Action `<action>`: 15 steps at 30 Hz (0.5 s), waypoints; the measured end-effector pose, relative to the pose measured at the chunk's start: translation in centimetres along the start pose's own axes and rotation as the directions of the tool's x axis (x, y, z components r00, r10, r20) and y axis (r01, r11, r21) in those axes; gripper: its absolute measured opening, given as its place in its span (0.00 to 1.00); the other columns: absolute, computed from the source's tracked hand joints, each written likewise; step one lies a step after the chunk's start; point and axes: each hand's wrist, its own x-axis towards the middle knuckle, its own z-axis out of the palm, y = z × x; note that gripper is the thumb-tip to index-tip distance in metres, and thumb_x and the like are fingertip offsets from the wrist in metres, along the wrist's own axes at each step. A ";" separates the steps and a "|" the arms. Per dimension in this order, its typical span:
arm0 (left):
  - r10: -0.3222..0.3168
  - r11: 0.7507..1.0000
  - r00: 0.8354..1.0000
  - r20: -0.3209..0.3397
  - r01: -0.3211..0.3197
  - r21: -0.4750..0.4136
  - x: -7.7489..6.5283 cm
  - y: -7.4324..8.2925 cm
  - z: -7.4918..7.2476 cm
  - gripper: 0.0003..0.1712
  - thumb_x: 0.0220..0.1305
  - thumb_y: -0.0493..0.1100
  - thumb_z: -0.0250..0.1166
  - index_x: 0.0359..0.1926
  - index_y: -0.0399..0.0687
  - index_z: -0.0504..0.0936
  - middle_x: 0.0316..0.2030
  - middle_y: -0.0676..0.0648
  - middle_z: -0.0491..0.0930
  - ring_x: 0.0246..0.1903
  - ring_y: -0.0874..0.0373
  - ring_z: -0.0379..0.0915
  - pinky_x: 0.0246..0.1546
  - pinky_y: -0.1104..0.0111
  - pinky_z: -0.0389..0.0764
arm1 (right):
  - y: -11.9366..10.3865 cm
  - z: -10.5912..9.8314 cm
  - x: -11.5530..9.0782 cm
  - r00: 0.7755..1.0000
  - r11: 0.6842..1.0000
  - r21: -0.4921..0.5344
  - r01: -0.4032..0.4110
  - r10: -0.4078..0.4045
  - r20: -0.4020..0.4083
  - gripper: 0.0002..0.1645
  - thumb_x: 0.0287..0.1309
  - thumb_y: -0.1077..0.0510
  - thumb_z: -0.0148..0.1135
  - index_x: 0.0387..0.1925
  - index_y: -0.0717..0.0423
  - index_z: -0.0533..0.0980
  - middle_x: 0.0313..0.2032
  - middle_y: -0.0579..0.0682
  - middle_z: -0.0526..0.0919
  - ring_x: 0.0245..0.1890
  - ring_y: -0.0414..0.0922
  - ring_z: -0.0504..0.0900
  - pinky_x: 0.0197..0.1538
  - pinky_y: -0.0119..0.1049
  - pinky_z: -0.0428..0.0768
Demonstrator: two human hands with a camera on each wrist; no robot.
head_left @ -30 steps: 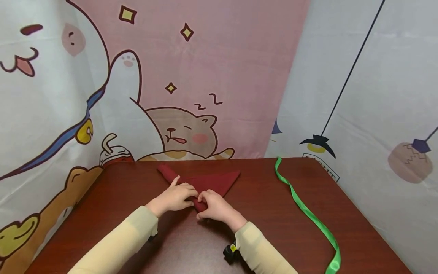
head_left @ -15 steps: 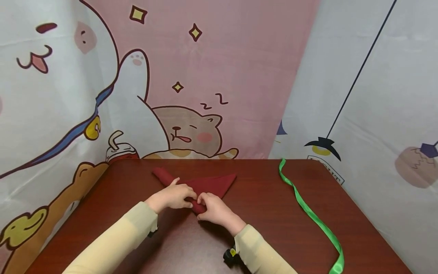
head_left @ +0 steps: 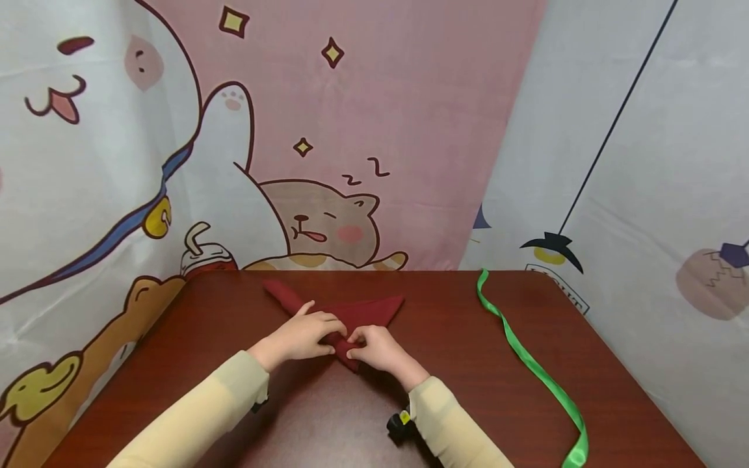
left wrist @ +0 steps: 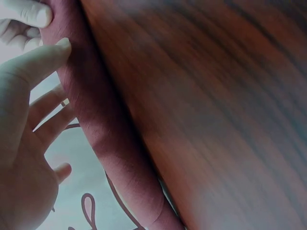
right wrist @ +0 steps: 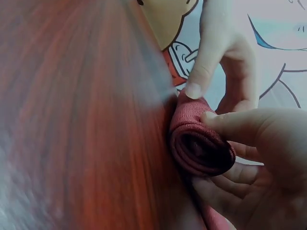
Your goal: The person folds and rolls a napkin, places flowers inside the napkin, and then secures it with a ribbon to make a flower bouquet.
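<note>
A dark red cloth napkin [head_left: 368, 312] lies on the table, a flat triangle at its far right side and a rolled tube along its near left side. My left hand [head_left: 301, 335] holds the middle of the roll [left wrist: 103, 120], thumb on the near side and fingers reaching over it. Close beside it, my right hand [head_left: 380, 348] pinches the roll near its near end between thumb and fingers. Spiral layers show at the open end of the roll [right wrist: 201, 148] in the right wrist view. The left hand covers part of the roll in the head view.
A long green ribbon [head_left: 532, 367] runs along the right side of the brown wooden table [head_left: 456, 390]. Behind the table hangs a cartoon-printed cloth backdrop [head_left: 433, 130]. A black device [head_left: 399, 426] sits under the right wrist.
My right hand has shifted slightly right and pinches the cloth anew; more of the roll's near end now shows below it. The left hand has moved only a little. The head view has turned slightly.
</note>
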 end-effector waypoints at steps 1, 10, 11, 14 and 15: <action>0.009 1.000 1.000 -0.005 -0.009 0.000 0.1 0.0 0.0 0.19 0.56 0.47 0.72 0.49 0.61 0.80 0.48 0.58 0.79 0.54 0.59 0.71 0.63 0.38 0.49 | 0.2 -0.1 0.0 1.000 1.000 -0.007 0.005 -0.005 0.003 0.07 0.51 0.60 0.70 0.34 0.57 0.83 0.32 0.47 0.85 0.33 0.39 0.79 0.38 0.34 0.77; 0.046 0.999 0.998 -0.040 -0.045 0.023 0.6 0.5 0.4 0.21 0.55 0.46 0.72 0.51 0.60 0.80 0.48 0.58 0.79 0.55 0.59 0.71 0.63 0.39 0.50 | 1.1 -1.0 0.2 1.000 0.997 -0.079 0.027 -0.026 0.012 0.08 0.55 0.64 0.65 0.36 0.61 0.86 0.31 0.50 0.83 0.35 0.45 0.79 0.40 0.38 0.76; 0.045 0.999 0.998 -0.041 -0.044 0.026 0.7 0.5 0.5 0.21 0.55 0.46 0.72 0.51 0.60 0.80 0.48 0.58 0.79 0.55 0.59 0.71 0.63 0.39 0.50 | 1.1 -1.1 0.1 1.000 0.997 -0.078 0.022 -0.021 0.014 0.08 0.56 0.64 0.64 0.37 0.61 0.86 0.32 0.50 0.83 0.36 0.46 0.80 0.41 0.38 0.76; 0.042 0.999 0.998 -0.045 -0.040 0.035 0.8 0.5 0.9 0.23 0.53 0.45 0.73 0.51 0.60 0.81 0.49 0.58 0.79 0.55 0.59 0.71 0.63 0.40 0.49 | 1.2 -1.2 0.1 1.000 0.998 -0.063 0.002 -0.001 0.020 0.09 0.56 0.64 0.64 0.38 0.62 0.86 0.33 0.51 0.83 0.37 0.47 0.80 0.42 0.39 0.77; 0.042 0.998 0.998 -0.046 -0.040 0.042 0.9 0.5 1.0 0.23 0.53 0.45 0.74 0.51 0.60 0.81 0.48 0.58 0.79 0.55 0.59 0.71 0.63 0.40 0.49 | 1.3 -1.1 0.1 1.000 0.998 -0.058 -0.003 0.004 0.019 0.09 0.56 0.64 0.64 0.38 0.61 0.86 0.33 0.51 0.83 0.37 0.47 0.80 0.42 0.39 0.77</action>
